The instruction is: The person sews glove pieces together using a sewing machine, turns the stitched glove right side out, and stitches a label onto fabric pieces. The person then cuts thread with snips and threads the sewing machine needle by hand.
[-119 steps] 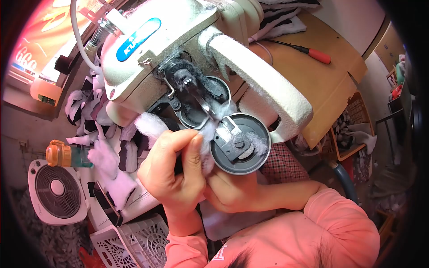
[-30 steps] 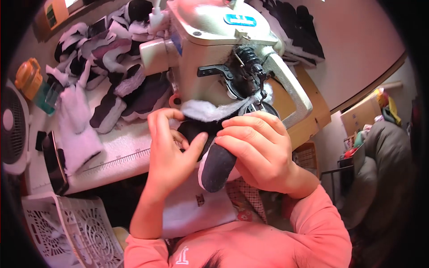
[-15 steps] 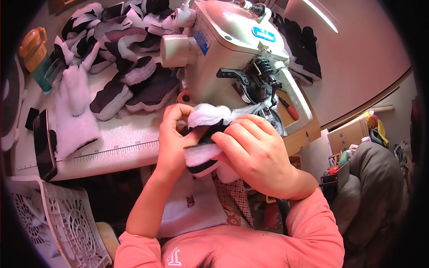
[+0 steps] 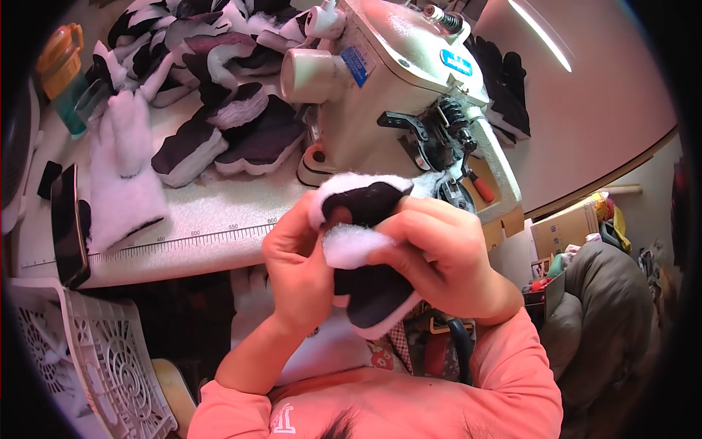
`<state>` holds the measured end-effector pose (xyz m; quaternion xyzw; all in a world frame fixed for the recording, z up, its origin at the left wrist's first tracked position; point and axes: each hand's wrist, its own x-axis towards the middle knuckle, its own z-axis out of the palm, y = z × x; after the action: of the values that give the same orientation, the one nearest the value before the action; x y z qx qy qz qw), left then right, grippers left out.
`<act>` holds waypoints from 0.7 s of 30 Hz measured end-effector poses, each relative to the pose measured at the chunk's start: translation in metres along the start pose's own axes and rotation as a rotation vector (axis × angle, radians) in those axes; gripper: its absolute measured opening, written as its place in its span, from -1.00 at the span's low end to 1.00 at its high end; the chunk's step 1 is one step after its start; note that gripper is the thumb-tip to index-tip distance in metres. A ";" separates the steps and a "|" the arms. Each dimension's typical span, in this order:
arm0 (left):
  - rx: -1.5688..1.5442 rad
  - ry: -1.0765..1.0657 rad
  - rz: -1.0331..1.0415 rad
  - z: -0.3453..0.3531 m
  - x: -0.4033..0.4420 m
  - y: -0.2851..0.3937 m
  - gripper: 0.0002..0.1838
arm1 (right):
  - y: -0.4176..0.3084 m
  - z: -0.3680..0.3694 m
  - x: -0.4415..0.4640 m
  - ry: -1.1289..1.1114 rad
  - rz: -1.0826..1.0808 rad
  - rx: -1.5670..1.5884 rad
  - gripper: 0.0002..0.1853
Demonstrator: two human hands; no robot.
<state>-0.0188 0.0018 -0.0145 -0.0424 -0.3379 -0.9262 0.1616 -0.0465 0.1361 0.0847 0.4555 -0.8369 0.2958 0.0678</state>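
Black fabric with white fluffy lining (image 4: 376, 296) hangs between my hands, in front of the sewing machine. My left hand (image 4: 301, 263) pinches its left edge, with some fingertips hidden in the fold. On the other side, my right hand (image 4: 442, 256) grips the right edge between thumb and fingers. A white fluffy part (image 4: 352, 246) shows in the middle, between my two thumbs. Behind my hands stands the cream sewing machine (image 4: 387, 88), its round black discs (image 4: 455, 192) just beyond my right hand.
Black and white fabric pieces (image 4: 263, 139) are heaped on the white table (image 4: 201, 212). At the left are a white fluffy glove shape (image 4: 124, 197), a phone (image 4: 69, 227), a bottle (image 4: 64, 80) and a white basket (image 4: 117, 358). A red-handled screwdriver (image 4: 481, 188) lies beyond the machine.
My hands have come away from the machine's discs with the fabric, which is now turned and folded open between them. The view has shifted, showing more of the table.
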 end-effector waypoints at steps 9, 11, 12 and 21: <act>0.165 0.055 -0.098 0.003 0.008 0.017 -0.83 | -0.001 0.002 0.003 -0.003 -0.015 -0.076 -0.82; 0.070 0.092 -0.098 0.002 0.005 0.012 -0.82 | 0.002 0.002 0.003 0.005 -0.005 -0.102 -0.81; -0.027 0.128 -0.096 0.001 0.002 0.010 -0.82 | 0.003 0.003 0.003 0.013 0.004 -0.129 -0.81; 0.342 0.053 0.237 -0.006 -0.017 0.004 -0.89 | -0.003 0.006 0.025 0.048 0.064 0.274 -0.88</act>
<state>-0.0009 -0.0009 -0.0199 -0.0293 -0.4783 -0.8307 0.2833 -0.0579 0.1132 0.0903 0.4264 -0.8009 0.4202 0.0157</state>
